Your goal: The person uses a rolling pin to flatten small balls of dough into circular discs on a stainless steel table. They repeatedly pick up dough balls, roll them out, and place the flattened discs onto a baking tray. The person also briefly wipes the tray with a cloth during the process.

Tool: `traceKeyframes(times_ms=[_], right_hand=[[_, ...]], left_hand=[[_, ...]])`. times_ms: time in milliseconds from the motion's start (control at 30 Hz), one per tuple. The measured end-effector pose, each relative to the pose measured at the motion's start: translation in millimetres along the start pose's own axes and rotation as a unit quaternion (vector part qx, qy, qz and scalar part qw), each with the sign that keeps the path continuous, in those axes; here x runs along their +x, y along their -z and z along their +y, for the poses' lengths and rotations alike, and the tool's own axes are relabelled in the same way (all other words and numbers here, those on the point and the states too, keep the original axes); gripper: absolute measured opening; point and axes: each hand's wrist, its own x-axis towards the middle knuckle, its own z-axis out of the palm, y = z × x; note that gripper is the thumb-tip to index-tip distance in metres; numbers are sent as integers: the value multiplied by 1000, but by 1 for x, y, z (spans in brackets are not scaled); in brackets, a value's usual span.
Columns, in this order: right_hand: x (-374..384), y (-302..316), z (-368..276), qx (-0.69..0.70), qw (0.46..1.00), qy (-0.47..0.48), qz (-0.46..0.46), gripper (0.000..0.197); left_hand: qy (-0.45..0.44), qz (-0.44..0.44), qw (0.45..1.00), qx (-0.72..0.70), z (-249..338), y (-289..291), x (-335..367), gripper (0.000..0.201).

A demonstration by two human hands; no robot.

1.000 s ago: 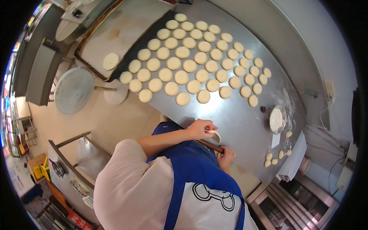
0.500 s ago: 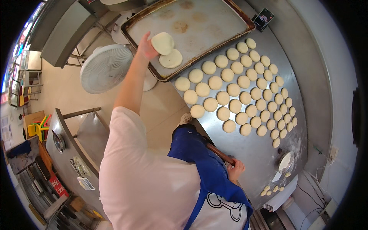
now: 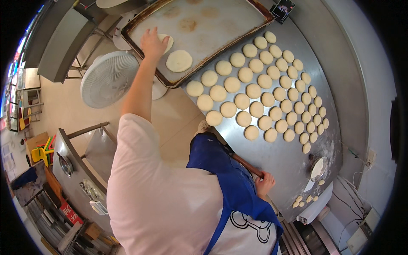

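Currently the left hand [image 3: 153, 44] reaches over the baking tray [image 3: 225, 25], its fingers a little apart, partly covering one flat dough disc [image 3: 170, 44] (whether the fingertips press on it, I cannot tell). Just beside that, a second flat disc [image 3: 179, 61] lies on the tray, near the rim. The right hand [image 3: 265, 183] has its fingers wrapped around the end of a brown rolling pin [image 3: 247, 165], while thicker dough rounds [image 3: 253, 91] spread across the metal table [image 3: 276, 163].
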Motion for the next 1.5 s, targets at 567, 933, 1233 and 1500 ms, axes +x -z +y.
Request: traceKeyframes(times_ms=[567,933,1233,1500], right_hand=[[121,9,18,279,933,226,30,40],[191,-24,-99,222,907,347,91,38],[103,39,-13,334,940,12,-72,35],[80,-59,81,51,983,178,-7,18]], left_hand=[[-498,-442,731,-150,298,-2,-474,35],[-541,-388,740,-97,297,-12,-482,38],[-340,-430,822,-156,309,-28,-465,37],[-411,-402,811,-111,322,-32,-440,50]])
